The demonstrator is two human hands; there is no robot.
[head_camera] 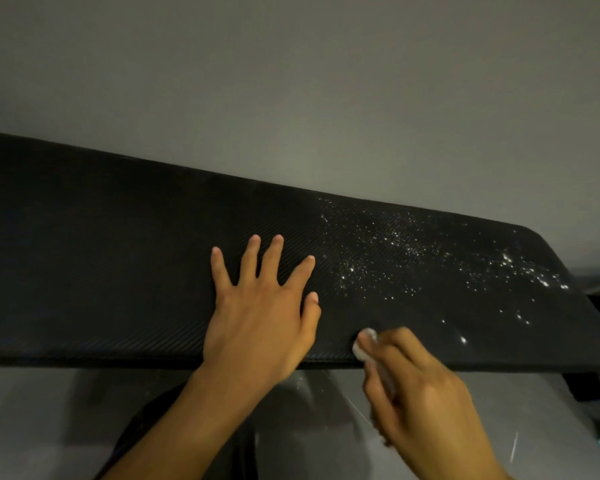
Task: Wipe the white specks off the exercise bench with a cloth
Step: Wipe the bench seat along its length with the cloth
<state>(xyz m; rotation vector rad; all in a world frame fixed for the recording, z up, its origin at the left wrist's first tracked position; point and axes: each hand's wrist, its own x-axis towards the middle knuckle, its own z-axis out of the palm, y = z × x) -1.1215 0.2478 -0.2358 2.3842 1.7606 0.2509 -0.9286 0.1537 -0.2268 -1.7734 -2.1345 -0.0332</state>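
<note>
Your left hand [260, 306] lies flat on the bench [101, 254]; your right hand [420, 386] pinches what looks like a small wadded cloth [365, 345] at the bench's near edge. White specks [413, 258] crowd the bench's right end; so small a wad may only scatter them.

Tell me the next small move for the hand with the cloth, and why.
Probably sweep the cloth in the right hand away and rightward across the bench: the white specks lie beyond it, unwiped, while the left hand lies flat on the speck-free part.
</note>
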